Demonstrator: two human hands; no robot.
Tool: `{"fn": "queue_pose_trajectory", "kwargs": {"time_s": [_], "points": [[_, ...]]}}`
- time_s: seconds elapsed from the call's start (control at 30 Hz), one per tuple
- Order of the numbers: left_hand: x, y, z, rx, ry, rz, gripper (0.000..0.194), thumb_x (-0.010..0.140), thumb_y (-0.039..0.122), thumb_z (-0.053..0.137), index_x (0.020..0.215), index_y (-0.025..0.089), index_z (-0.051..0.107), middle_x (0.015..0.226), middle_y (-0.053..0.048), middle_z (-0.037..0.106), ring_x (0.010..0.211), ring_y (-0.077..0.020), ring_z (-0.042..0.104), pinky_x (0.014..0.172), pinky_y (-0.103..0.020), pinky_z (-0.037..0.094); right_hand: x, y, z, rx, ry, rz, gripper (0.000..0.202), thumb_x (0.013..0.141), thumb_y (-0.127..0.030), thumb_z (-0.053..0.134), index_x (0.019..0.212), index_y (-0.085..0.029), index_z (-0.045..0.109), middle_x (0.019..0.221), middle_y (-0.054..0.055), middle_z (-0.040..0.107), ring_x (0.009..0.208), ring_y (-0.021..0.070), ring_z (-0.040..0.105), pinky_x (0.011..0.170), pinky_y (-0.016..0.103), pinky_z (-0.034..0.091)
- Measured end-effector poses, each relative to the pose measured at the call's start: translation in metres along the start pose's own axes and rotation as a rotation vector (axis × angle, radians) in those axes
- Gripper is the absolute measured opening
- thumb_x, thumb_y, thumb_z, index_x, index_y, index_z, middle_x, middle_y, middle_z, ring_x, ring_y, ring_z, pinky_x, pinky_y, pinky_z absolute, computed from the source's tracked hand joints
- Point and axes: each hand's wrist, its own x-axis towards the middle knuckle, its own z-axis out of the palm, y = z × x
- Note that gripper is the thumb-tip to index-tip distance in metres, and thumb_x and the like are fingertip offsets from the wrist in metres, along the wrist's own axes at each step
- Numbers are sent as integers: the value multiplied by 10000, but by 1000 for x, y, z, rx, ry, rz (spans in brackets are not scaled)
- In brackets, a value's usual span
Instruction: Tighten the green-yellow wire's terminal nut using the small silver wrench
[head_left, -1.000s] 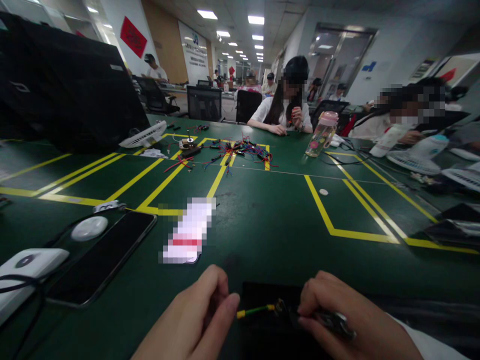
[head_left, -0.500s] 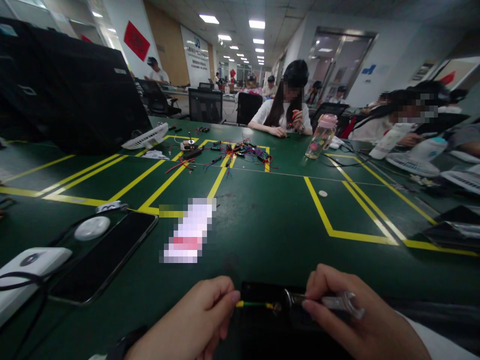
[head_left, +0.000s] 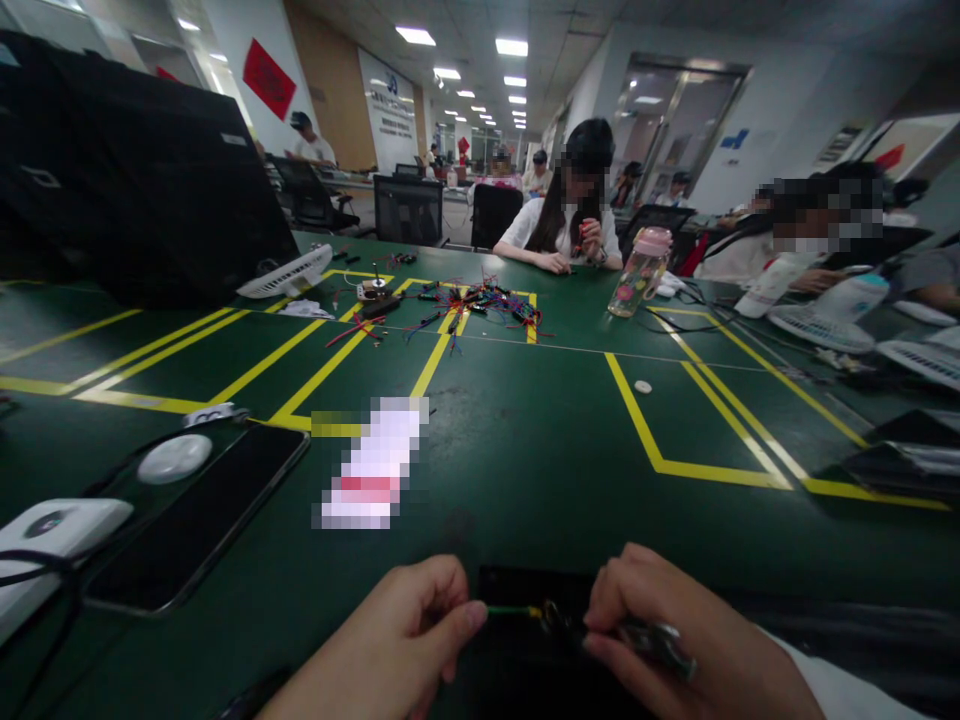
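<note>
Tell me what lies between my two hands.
In the head view, a short green-and-yellow wire spans the gap from the left hand to the metal tool in the right hand.

A green wire (head_left: 510, 609) with yellow tip, over a dark green table (head_left: 525, 440) with yellow lines.

Both wrists are cut off by the bottom edge. The tool (head_left: 649, 640) is mostly hidden inside the right hand (head_left: 675, 650). A card (head_left: 373, 462) beyond the left hand (head_left: 390, 650) is blurred out.
</note>
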Motion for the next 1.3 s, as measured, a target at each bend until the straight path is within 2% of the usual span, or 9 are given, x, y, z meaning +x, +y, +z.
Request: {"fn": "queue_pose_trajectory", "kwargs": {"time_s": [0.2, 0.33, 0.63, 0.8, 1.1, 1.2, 1.3], "points": [[3, 2, 1, 1, 13, -5, 302, 924, 463, 454, 775, 201, 450, 585, 76, 505, 369, -49, 425, 301, -103, 278, 3, -2, -11, 31, -20, -4, 128, 786, -104, 599, 803, -229, 578, 779, -11, 601, 677, 169, 572, 590, 264, 438], [4, 2, 1, -10, -10, -5, 312, 929, 465, 434, 767, 198, 445, 576, 73, 518, 347, -43, 410, 287, -102, 248, 0, 1, -13, 117, 65, 27, 71, 852, -180, 530, 791, -215, 524, 749, 0, 571, 669, 178, 559, 609, 297, 446], [4, 1, 1, -5, -3, -2, 324, 930, 451, 446, 735, 193, 439, 541, 84, 488, 332, -34, 397, 278, -89, 238, -6, 15, 10, 69, 60, -65, 85, 823, -168, 561, 782, -217, 505, 776, 30, 558, 690, 193, 561, 582, 286, 455], [6, -1, 0, -7, -3, -2, 337, 930, 468, 452, 738, 192, 442, 535, 88, 486, 338, -39, 408, 282, -93, 246, -5, 16, 15, 50, 65, -58, 104, 782, -134, 563, 758, -219, 509, 777, 37, 572, 696, 199, 563, 581, 286, 455], [5, -3, 2, 7, 10, 14, 334, 930, 482, 443, 765, 192, 456, 576, 77, 513, 354, -37, 419, 296, -99, 259, 9, -5, -9, -39, -85, -32, 138, 749, -74, 601, 778, -204, 567, 769, 32, 616, 655, 191, 541, 562, 280, 421], [5, -1, 2, 6, 0, 8, 333, 927, 478, 432, 747, 197, 435, 562, 79, 502, 343, -38, 407, 288, -100, 244, 9, -4, -14, 53, -43, -48, 104, 792, -111, 579, 783, -213, 560, 775, 17, 577, 666, 180, 537, 584, 285, 425], [5, 0, 2, 6, -8, -2, 333, 919, 488, 429, 746, 203, 430, 557, 81, 497, 335, -40, 398, 283, -102, 247, 4, 0, -12, 161, 68, 20, 106, 875, -194, 508, 770, -211, 518, 757, 12, 534, 665, 177, 537, 603, 305, 442]]}}
